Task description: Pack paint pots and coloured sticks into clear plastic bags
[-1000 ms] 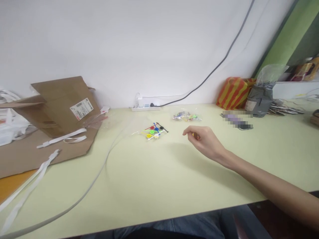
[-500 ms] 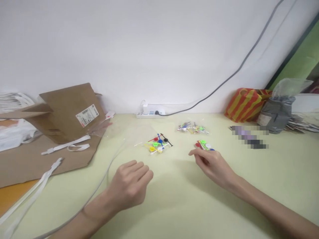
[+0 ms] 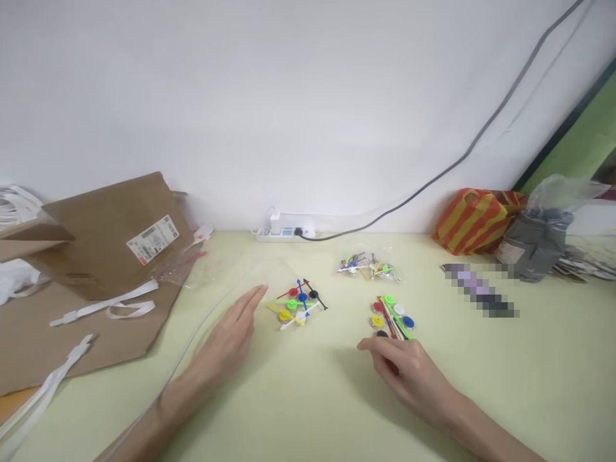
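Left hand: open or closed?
Open: the left hand has its fingers straight, holding nothing, beside the pile of coloured plastic pieces.

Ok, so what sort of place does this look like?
Probably a home or office desk used for small handwork: there's a long pale desk, a power strip at the wall, a cardboard parcel, and coloured plastic pieces.

On my feed, a brown cardboard mailer with a white shipping label sits at the left of the pale green desk, white plastic straps lying across it. A power strip stands against the wall, with a dark cable climbing away. Far right: a red-and-yellow striped bag, a grey pouch in clear plastic, and a pixelated, unreadable object.
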The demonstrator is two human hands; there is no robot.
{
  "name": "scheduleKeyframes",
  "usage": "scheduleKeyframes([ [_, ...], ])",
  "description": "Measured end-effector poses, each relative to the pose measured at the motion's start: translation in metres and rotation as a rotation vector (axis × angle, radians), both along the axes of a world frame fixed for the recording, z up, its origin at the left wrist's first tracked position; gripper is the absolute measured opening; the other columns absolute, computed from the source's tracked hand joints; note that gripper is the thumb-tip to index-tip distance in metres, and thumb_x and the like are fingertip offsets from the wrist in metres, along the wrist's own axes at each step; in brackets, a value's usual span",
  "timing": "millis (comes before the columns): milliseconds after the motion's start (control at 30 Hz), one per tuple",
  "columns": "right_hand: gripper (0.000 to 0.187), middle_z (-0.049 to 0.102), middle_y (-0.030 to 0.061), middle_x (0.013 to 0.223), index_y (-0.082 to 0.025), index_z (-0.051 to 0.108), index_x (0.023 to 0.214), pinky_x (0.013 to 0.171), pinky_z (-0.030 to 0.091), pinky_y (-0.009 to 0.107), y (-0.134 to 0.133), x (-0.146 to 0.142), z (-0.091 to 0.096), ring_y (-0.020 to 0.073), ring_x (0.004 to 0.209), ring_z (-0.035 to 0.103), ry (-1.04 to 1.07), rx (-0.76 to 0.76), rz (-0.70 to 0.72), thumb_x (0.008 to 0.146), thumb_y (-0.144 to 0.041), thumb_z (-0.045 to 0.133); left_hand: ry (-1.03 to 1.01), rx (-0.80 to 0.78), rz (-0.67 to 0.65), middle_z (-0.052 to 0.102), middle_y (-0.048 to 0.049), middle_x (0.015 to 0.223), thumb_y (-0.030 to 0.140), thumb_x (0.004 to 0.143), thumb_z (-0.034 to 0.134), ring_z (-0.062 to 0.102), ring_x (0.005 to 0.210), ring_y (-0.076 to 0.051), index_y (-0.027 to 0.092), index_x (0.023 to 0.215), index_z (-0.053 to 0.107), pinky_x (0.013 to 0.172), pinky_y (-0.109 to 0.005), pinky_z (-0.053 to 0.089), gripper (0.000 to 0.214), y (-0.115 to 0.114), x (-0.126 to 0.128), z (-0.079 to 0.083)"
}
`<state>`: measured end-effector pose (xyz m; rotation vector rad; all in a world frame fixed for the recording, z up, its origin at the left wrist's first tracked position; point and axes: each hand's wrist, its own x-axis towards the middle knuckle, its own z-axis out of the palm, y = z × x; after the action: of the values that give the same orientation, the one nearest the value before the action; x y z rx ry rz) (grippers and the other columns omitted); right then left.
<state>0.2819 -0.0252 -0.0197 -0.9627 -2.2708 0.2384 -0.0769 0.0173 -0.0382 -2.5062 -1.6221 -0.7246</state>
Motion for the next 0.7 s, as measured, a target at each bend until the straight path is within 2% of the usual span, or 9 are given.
scheduleKeyframes([
  [67,0.032,0.067,0.0008,0.076,-0.019,0.060,0.110,0.056,0.042,0.024,-0.003,0.000,0.001,0.0124,0.059,0.061,-0.010,0.022,0.005,0.095,-0.004,0.037,0.057,-0.070,0.047,0.038,-0.0084,0.160,0.012,0.096,0.032,0.042,0.143,-0.024,0.025,0.160,0.020,0.116,-0.042,0.041,0.066,0.005,-0.013,-0.008],
  [167,0.032,0.067,-0.0003,0.074,-0.020,0.060,0.112,0.055,0.042,0.026,-0.005,-0.001,0.001,0.0128,0.057,0.061,-0.032,0.031,0.006,0.096,-0.005,0.037,0.177,-0.094,0.053,0.029,-0.0082,0.164,0.019,0.097,0.035,0.036,0.147,-0.028,0.024,0.157,0.033,0.118,-0.047,0.037,0.060,0.010,-0.030,-0.020],
  [333,0.032,0.068,0.0001,0.074,-0.021,0.061,0.111,0.052,0.043,0.026,-0.004,-0.002,-0.002,0.0125,0.054,0.061,-0.047,0.037,0.003,0.096,-0.006,0.037,0.258,-0.104,0.094,0.030,-0.0068,0.163,0.030,0.102,0.033,0.033,0.149,-0.027,0.027,0.157,0.033,0.119,-0.049,0.034,0.056,0.011,-0.041,-0.030],
  [433,0.030,0.067,-0.0003,0.070,-0.021,0.062,0.107,0.050,0.042,0.025,-0.007,0.000,0.002,0.0121,0.051,0.059,0.005,0.110,-0.019,0.095,-0.006,0.039,0.243,-0.096,0.120,0.033,-0.0070,0.162,0.033,0.102,0.031,0.035,0.148,-0.026,0.024,0.156,0.037,0.120,-0.048,0.033,0.055,0.012,-0.044,-0.031],
  [600,0.024,0.052,-0.0052,0.053,-0.022,0.065,0.096,0.045,0.035,0.025,-0.014,0.004,0.015,0.0098,0.041,0.043,0.152,0.312,-0.179,0.091,-0.006,0.048,0.215,-0.137,0.119,0.035,-0.0075,0.161,0.034,0.100,0.030,0.036,0.147,-0.024,0.015,0.154,0.039,0.122,-0.043,0.032,0.058,0.015,-0.048,-0.026],
  [700,0.023,0.049,-0.0053,0.052,-0.022,0.066,0.089,0.044,0.033,0.024,-0.014,0.005,0.017,0.0088,0.041,0.038,0.225,0.338,-0.227,0.090,-0.007,0.049,0.159,-0.099,0.145,0.035,-0.0095,0.160,0.031,0.097,0.033,0.037,0.147,-0.026,0.013,0.154,0.039,0.122,-0.044,0.032,0.060,0.015,-0.044,-0.020],
])
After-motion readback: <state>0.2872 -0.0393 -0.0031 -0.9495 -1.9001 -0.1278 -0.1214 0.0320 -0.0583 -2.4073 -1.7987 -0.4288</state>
